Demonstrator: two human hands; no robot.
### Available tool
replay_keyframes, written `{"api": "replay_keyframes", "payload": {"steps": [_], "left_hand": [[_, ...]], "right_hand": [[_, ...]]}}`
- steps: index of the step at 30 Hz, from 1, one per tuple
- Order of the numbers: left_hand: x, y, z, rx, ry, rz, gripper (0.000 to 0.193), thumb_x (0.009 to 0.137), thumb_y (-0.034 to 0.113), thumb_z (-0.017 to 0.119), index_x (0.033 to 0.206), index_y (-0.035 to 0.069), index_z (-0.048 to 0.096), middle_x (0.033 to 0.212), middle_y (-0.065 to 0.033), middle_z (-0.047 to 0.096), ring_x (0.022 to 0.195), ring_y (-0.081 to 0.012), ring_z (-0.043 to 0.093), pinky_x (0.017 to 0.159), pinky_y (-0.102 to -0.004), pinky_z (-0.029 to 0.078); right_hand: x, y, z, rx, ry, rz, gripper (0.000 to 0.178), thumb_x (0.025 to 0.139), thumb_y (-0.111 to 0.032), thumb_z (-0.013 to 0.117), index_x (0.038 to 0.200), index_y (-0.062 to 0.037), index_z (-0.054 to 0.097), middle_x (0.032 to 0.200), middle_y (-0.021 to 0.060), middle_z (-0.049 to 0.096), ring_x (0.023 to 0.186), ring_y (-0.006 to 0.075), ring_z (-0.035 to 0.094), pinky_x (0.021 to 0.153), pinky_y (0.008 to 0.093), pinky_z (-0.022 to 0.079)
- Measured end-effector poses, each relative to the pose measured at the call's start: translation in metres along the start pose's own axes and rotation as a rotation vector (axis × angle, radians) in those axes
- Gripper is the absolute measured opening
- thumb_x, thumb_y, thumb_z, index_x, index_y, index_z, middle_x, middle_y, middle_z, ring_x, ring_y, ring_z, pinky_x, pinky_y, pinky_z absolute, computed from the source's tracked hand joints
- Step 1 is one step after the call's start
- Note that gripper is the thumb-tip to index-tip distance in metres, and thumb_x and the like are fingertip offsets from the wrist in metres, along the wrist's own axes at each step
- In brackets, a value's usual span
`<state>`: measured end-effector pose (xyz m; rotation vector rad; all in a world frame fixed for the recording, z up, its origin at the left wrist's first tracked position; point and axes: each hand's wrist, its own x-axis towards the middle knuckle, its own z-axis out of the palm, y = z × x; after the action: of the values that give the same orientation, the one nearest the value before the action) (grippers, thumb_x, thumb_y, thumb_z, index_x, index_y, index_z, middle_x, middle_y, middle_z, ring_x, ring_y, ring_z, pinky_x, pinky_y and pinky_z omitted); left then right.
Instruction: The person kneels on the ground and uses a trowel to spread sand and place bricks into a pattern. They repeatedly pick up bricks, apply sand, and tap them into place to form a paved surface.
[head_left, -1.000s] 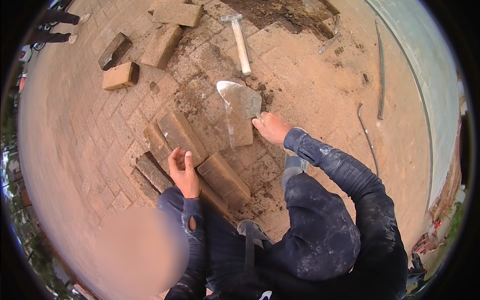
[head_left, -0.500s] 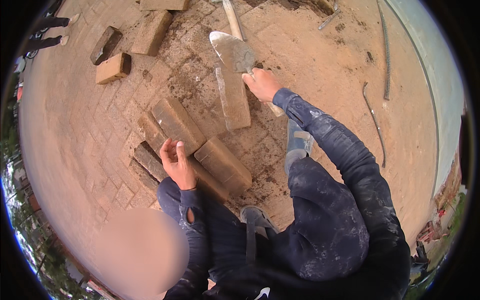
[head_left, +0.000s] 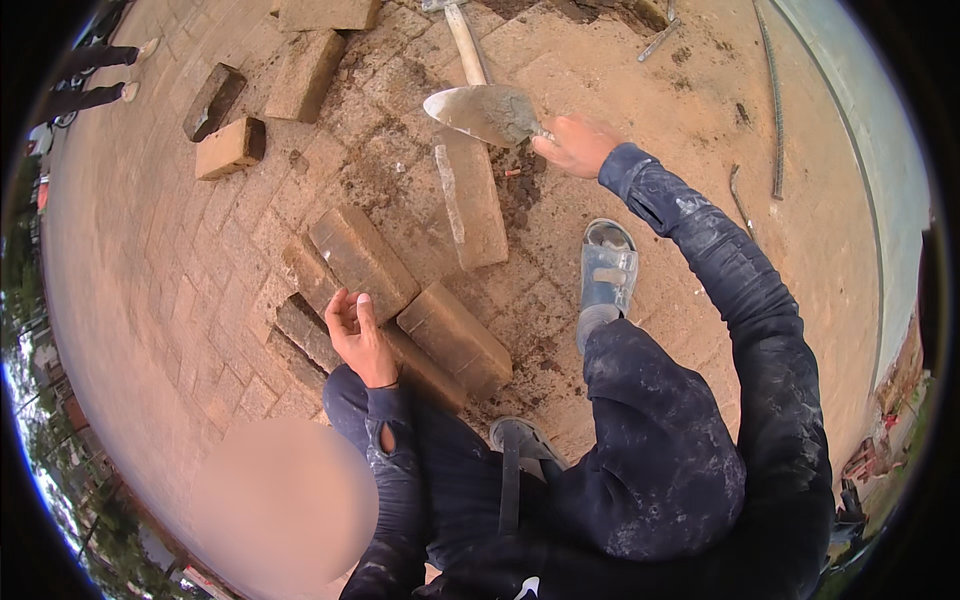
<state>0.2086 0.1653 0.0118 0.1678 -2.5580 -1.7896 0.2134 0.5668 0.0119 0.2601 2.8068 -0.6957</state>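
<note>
My right hand (head_left: 580,147) is closed on the handle of a trowel (head_left: 487,113), whose mortar-smeared blade points left. That blade hangs over the far end of a long paving brick (head_left: 475,205) with a pale strip along its edge. Over a cluster of pavers my left hand (head_left: 362,340) hovers, fingers loosely bent and apart, holding nothing. Nearest to it are a brown brick (head_left: 365,260) and another brick (head_left: 455,338) to its right. Whether the left fingertips touch a brick cannot be made out.
A hammer (head_left: 465,45) lies beyond the trowel. Loose bricks (head_left: 305,75) are scattered at the far left, and bent metal rods (head_left: 772,100) lie at the right. My sandalled foot (head_left: 608,265) is planted below my right hand. Another person's legs (head_left: 100,80) show at the upper left.
My right hand has moved right and slightly away from me, and the trowel's blade has swung flatter across the view. My left hand stays over the bricks with little change.
</note>
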Motion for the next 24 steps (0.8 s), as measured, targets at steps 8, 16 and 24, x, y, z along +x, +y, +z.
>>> {"api": "replay_keyframes", "payload": {"steps": [8, 16, 24], "left_hand": [[0.005, -0.004, -0.008, 0.001, 0.037, 0.004, 0.034, 0.097, 0.021, 0.067, 0.125, 0.003, 0.057, 0.103, -0.0034, 0.064, 0.089, -0.0115, 0.062, 0.073, -0.0242, 0.048], [0.007, -0.002, -0.008, 0.014, 0.044, 0.006, 0.034, 0.097, 0.019, 0.066, 0.125, 0.002, 0.057, 0.104, -0.0050, 0.063, 0.090, -0.0124, 0.063, 0.073, -0.0248, 0.048], [0.008, -0.001, -0.003, 0.056, 0.041, 0.040, 0.034, 0.098, 0.021, 0.066, 0.123, 0.001, 0.057, 0.102, -0.0055, 0.063, 0.090, -0.0127, 0.063, 0.072, -0.0255, 0.049]], "right_hand": [[-0.071, -0.034, 0.002, -0.100, -0.281, -0.123, 0.042, 0.089, -0.038, 0.055, 0.084, 0.0014, 0.070, 0.076, 0.0255, 0.067, 0.074, 0.0435, 0.067, 0.070, 0.0516, 0.054], [-0.062, -0.046, 0.017, -0.187, -0.313, -0.226, 0.037, 0.093, -0.034, 0.054, 0.084, 0.0000, 0.067, 0.069, 0.0227, 0.064, 0.068, 0.0420, 0.066, 0.063, 0.0502, 0.053], [-0.049, -0.058, 0.028, -0.062, -0.235, -0.159, 0.038, 0.087, -0.033, 0.056, 0.078, 0.0006, 0.070, 0.073, 0.0228, 0.068, 0.072, 0.0408, 0.068, 0.067, 0.0488, 0.055]]}}
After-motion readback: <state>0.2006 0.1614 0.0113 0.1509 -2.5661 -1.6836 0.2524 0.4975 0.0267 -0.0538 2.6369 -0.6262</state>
